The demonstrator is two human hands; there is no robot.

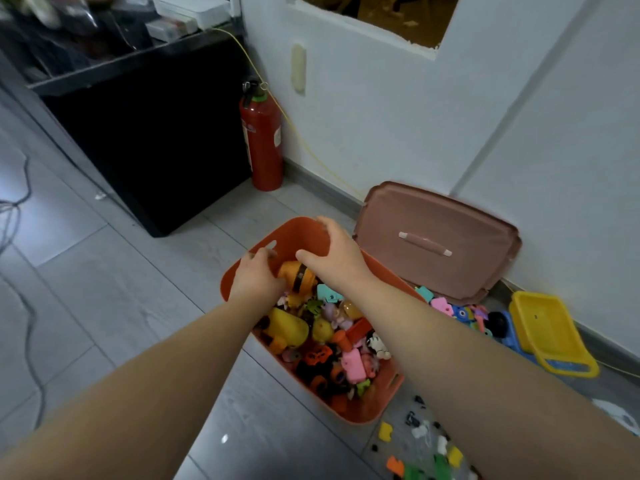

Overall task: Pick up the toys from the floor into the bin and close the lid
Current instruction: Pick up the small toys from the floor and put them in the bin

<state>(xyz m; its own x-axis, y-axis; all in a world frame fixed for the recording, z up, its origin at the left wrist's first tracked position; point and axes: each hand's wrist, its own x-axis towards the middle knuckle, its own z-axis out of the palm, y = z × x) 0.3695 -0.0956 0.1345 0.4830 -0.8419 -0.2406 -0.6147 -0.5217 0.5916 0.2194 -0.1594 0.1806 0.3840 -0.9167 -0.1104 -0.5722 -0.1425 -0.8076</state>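
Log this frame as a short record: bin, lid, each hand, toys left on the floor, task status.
bin: orange bin on the grey tile floor, open, heaped with small toys
lid: brown lid off, leaning against the wall behind the bin
left hand: left hand inside the far end of the bin, on an orange and black toy
right hand: right hand above the same toy, fingers spread
floor toys: loose pieces in front of the bin; yellow toy by the wall
status: unfinished

Both forearms are bare, no sleeves, down to left hand [255,276] and right hand [334,252].
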